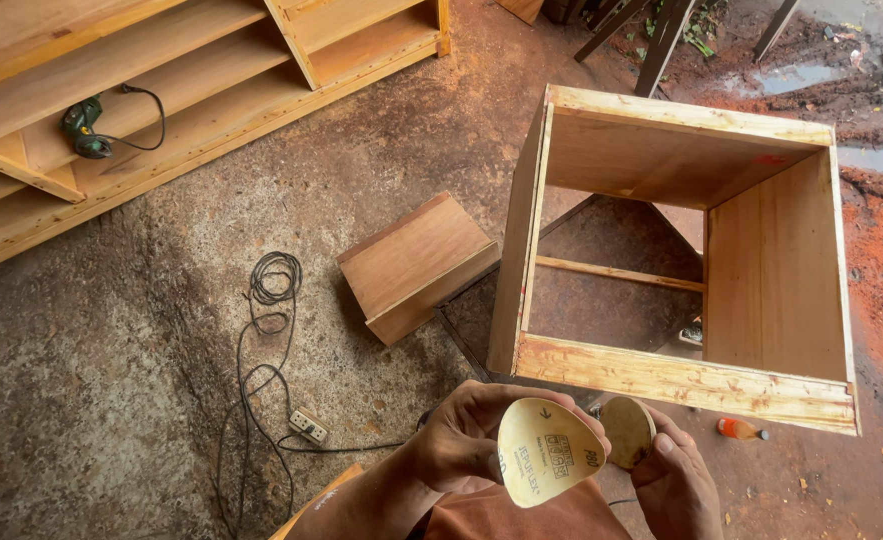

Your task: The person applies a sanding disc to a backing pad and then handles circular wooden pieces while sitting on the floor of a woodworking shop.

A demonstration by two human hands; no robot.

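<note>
My left hand (pixel 461 432) grips a round sanding disc (pixel 546 455), bent so its pale printed back faces up. My right hand (pixel 673 478) holds a second round brown disc or pad (pixel 628 430) right beside it, the two edges touching. Both hands are low in the view, just in front of the near rail of an open wooden cabinet frame (pixel 681 380) that stands on the dirt floor.
A small wooden box (pixel 416 265) lies left of the frame. A black cable (pixel 266 330) coils to a white power strip (pixel 308 426). A long wooden shelf unit (pixel 161 90) with a green power tool (pixel 83 128) lies top left. An orange bottle (pixel 739 430) lies right.
</note>
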